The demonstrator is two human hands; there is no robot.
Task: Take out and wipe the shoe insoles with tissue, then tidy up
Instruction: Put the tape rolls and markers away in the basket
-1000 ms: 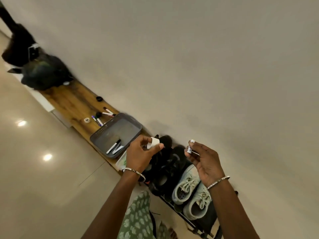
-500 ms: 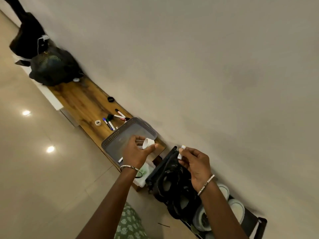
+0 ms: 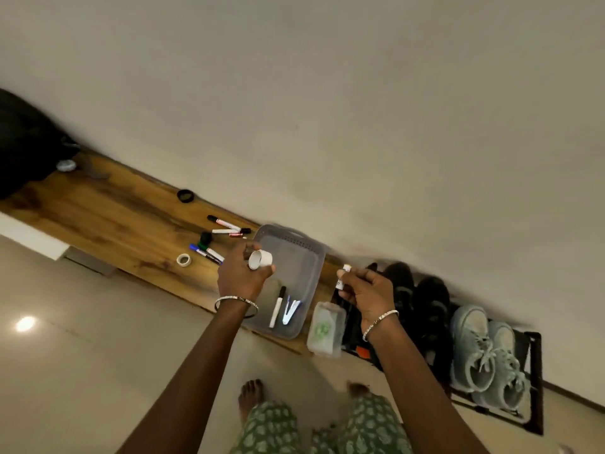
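Wooden bench (image 3: 108,211) runs along the wall. Grey plastic tray (image 3: 302,257) sits at its right end, one black-capped marker (image 3: 277,308) inside. Loose markers (image 3: 226,227) lie mid-bench. Tape roll (image 3: 183,259) near front edge, black ring (image 3: 185,195) near back edge, black bag (image 3: 23,142) on left end.

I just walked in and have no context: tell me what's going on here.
A person stands at a wooden bench, left hand gripping a small white cylinder over the grey tray, right hand pinching a small white item just right of it. Loose markers lie on the bench and in the tray. The black shoes and pale sneakers sit on the rack, untouched.
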